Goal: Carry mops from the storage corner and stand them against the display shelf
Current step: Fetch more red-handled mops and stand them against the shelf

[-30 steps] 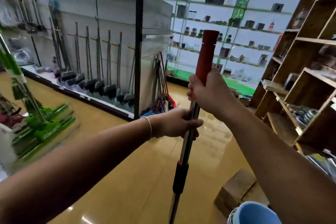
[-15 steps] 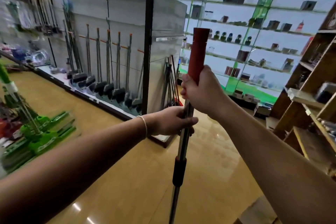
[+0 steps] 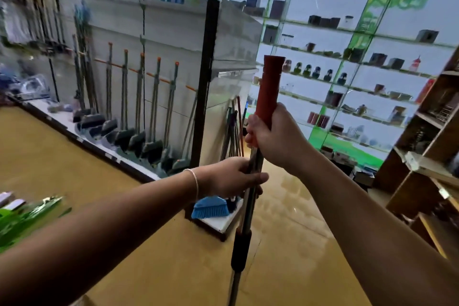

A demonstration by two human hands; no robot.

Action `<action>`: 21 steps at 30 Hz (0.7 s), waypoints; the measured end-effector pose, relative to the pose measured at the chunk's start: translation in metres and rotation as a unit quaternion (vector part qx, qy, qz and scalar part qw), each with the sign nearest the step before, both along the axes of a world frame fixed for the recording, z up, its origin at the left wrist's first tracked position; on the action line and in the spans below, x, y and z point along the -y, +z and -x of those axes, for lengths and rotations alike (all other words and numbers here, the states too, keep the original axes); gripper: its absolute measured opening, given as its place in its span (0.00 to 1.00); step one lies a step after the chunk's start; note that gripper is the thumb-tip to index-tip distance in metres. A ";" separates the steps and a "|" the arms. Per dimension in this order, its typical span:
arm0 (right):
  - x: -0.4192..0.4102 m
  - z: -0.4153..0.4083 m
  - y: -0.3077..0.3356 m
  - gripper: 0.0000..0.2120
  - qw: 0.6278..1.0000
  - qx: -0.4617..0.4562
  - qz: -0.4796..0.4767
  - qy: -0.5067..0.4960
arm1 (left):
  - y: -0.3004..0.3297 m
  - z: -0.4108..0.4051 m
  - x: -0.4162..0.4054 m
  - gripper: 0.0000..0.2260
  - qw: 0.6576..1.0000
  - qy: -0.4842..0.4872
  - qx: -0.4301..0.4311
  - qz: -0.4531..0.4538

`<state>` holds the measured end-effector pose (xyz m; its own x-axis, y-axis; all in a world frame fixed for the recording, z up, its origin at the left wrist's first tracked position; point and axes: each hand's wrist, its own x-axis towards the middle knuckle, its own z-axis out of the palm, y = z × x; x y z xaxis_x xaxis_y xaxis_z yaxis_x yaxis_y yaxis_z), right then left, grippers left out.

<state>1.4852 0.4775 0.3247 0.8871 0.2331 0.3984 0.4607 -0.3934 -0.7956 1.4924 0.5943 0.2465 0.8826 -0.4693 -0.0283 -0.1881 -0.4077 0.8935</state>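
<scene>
We have the mop pole (image 3: 249, 196) upright in front of us, both hands on it. Our right hand (image 3: 275, 136) is wrapped tight around the bottom of the red grip (image 3: 269, 87), fingers (image 3: 250, 131) curled round the front, and the rest of the red grip sticks up above them. Just below, our left hand (image 3: 233, 176) closes around the bare metal shaft, thumb laid across the front of it, a thin bracelet (image 3: 195, 182) on the wrist. Under the left hand's fingers the pole carries on down past a black collar (image 3: 241, 251) and out of the bottom of the view, so we cannot see the mop head.

Beyond our fingers and to their left stands the display shelf (image 3: 173, 40), with a row of long-handled brooms (image 3: 139, 112) leaning against its white panel, heads resting on the low ledge. A black upright post (image 3: 206, 82) marks its near corner. Right behind the left hand a blue brush head (image 3: 211, 207) sits on the ledge's end, and a bundle of poles (image 3: 233, 131) leans in the corner just past our knuckles. Off to the right of the fingers, glass shelves (image 3: 360, 87) hold small boxes and bottles, and wooden shelves (image 3: 432, 144) run along the right edge. Down at the far left, blurred green mop heads (image 3: 22, 216) sit low. The tan floor (image 3: 154, 256) shines beneath the pole.
</scene>
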 end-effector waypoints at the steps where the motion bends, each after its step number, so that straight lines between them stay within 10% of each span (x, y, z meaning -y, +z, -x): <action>1: -0.007 -0.012 0.003 0.06 1.000 0.001 -0.006 0.005 | 0.003 -0.013 -0.007 0.17 1.000 0.003 0.004 0.001; 21: -0.159 -0.307 -0.024 0.06 0.986 -0.014 -0.051 0.161 | -0.007 -0.263 -0.157 0.10 0.985 0.168 0.010 -0.028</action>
<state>1.7927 0.6362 0.3007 0.7850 0.4641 0.4104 0.5256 -0.1484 -0.8377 1.7554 0.7510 0.2393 0.9885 -0.1488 -0.0260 -0.0523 -0.4984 0.8654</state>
